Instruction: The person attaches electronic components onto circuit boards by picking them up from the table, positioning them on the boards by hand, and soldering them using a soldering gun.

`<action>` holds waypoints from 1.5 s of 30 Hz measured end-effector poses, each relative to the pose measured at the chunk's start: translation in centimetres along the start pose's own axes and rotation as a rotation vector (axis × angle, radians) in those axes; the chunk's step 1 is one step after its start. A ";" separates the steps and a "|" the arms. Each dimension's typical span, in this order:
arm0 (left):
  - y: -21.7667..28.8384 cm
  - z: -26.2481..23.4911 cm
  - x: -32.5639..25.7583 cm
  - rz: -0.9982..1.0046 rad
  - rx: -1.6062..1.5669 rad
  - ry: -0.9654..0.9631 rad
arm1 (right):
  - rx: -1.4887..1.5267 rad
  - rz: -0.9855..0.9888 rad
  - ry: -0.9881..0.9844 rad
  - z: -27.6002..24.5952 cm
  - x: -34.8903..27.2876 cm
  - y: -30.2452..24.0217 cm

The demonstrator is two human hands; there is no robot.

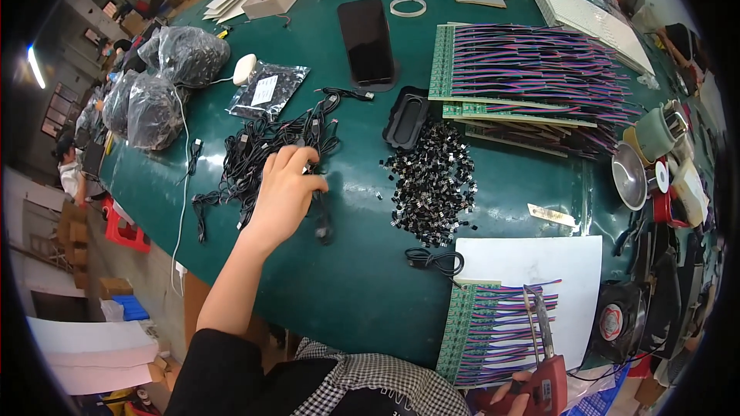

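Note:
My left hand (285,189) is over a tangled heap of black USB cables (247,158), its fingers curled and pinched on a black cable (323,219). One end of that cable hangs blurred below the fingertips. At the lower right, my right hand (518,394) grips a red soldering gun (552,385), partly cut off by the picture's edge. Its metal tip points away over the circuit board panel (461,331), which has rows of purple, blue and dark wires. Under the panel lies a white sheet (578,262). A single coiled black cable (435,260) rests by the sheet's far left corner.
Small black connectors (433,185) form a pile mid-table below a black tray (405,117). Wired panels (532,69) are stacked at the right. A phone (367,42), tape ring (408,7), bagged bundles (154,100), metal bowl (630,177) and fan (617,320) stand around.

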State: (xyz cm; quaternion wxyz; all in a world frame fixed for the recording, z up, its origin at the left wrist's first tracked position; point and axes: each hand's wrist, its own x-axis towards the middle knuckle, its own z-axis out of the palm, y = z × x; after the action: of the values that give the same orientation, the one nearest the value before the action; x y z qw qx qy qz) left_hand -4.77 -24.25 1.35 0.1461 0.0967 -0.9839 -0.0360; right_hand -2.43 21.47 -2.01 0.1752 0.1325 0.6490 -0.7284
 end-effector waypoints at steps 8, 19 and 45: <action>1.7 1.0 -2.1 -0.548 -0.356 -0.060 | 0.080 -0.015 0.000 0.3 0.0 0.2; 2.3 3.2 -3.5 -0.448 -0.585 0.088 | 0.250 0.040 -0.033 0.2 -0.6 0.4; 20.8 -1.3 -2.9 0.225 -1.374 -1.038 | -0.161 -0.190 -0.142 5.9 -0.8 -3.4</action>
State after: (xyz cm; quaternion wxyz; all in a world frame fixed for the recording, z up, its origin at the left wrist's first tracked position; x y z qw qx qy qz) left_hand -5.37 -3.37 3.83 -0.2922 -0.1394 -0.6901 -0.6472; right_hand -2.93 15.97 2.16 0.1609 0.0042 0.7010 -0.6947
